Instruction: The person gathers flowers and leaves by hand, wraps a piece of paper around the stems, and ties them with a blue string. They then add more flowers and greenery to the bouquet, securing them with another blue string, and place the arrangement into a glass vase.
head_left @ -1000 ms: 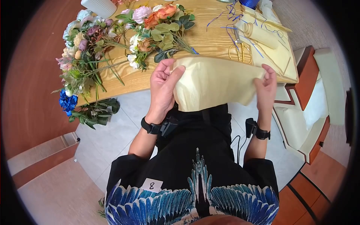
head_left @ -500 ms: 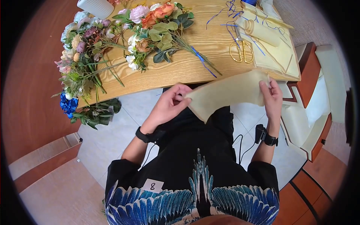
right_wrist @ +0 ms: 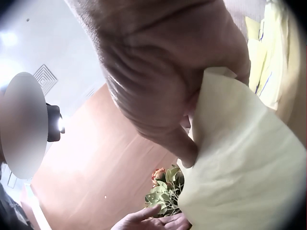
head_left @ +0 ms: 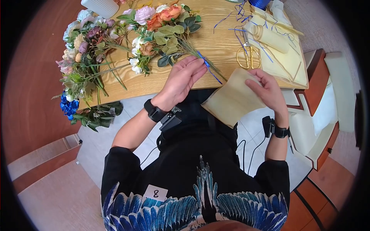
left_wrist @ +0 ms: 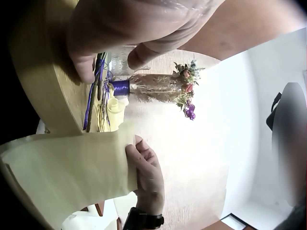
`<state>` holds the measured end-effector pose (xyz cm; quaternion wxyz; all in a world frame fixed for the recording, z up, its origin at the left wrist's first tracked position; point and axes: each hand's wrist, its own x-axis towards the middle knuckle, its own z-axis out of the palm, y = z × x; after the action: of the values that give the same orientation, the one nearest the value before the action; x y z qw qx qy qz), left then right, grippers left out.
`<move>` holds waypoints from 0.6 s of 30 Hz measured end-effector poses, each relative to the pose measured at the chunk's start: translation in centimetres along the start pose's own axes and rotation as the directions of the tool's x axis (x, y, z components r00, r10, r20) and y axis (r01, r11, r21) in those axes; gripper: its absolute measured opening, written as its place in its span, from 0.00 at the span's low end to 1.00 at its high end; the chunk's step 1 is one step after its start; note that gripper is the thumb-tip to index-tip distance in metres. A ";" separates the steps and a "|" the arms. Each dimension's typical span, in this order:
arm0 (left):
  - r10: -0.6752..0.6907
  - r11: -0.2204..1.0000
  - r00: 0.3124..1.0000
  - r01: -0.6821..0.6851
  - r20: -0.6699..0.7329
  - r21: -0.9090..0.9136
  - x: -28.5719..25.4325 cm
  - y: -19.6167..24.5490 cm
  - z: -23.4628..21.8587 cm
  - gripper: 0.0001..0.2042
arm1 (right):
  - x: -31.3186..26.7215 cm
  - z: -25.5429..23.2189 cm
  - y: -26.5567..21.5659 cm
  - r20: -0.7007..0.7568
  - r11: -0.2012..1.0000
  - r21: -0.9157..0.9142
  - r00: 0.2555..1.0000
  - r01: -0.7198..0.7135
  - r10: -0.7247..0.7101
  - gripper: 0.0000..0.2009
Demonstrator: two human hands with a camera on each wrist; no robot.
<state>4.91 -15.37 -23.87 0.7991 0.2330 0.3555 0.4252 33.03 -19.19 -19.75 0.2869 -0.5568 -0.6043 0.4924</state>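
In the head view my right hand (head_left: 268, 89) pinches one edge of a pale yellow sheet of wrapping paper (head_left: 234, 98), which hangs over the table's front edge. The sheet (right_wrist: 244, 158) fills much of the right wrist view. My left hand (head_left: 183, 79) reaches over the table with its fingertips at the stems of a bouquet (head_left: 167, 32), beside the blue ribbon (head_left: 204, 57) tied round them. Thumb and fingers stand apart in the left wrist view, with the stems (left_wrist: 100, 72) beyond. The bouquet has orange, pink and white flowers with green leaves.
Gold-handled scissors (head_left: 247, 45) lie right of the stems, near a roll of yellow paper (head_left: 271, 39) on stacked sheets. A blue ribbon spool (head_left: 261, 3) stands at the back. More loose flowers (head_left: 83, 48) and a white ribbed vase (head_left: 101, 7) occupy the left.
Both hands first held the sheet stretched between them. The left hand has let go and moved up to the bouquet stems; the sheet now hangs from the right hand alone.
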 end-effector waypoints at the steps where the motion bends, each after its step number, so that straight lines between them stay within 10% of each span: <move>1: 0.000 1.000 1.000 0.000 -0.013 -0.030 0.3 -0.2 0.0 0.10 | 0.2 0.2 0.2 0.042 0.997 0.065 0.998 -0.040 0.037 0.09; 12: 0.048 0.992 0.997 -0.041 0.059 -0.120 -0.5 2.5 1.0 0.08 | 2.5 -0.2 -0.7 0.252 0.981 0.109 0.959 -0.160 0.128 0.12; 18: -0.039 0.999 0.992 0.039 0.123 0.008 -0.3 4.1 0.5 0.09 | 7.0 3.2 -3.5 0.375 0.832 0.480 0.923 -0.277 0.092 0.13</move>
<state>3.07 -13.47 -20.67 0.8269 0.2540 0.3114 0.3933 27.34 -13.05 -19.08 0.2708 -0.4214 -0.4292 0.7516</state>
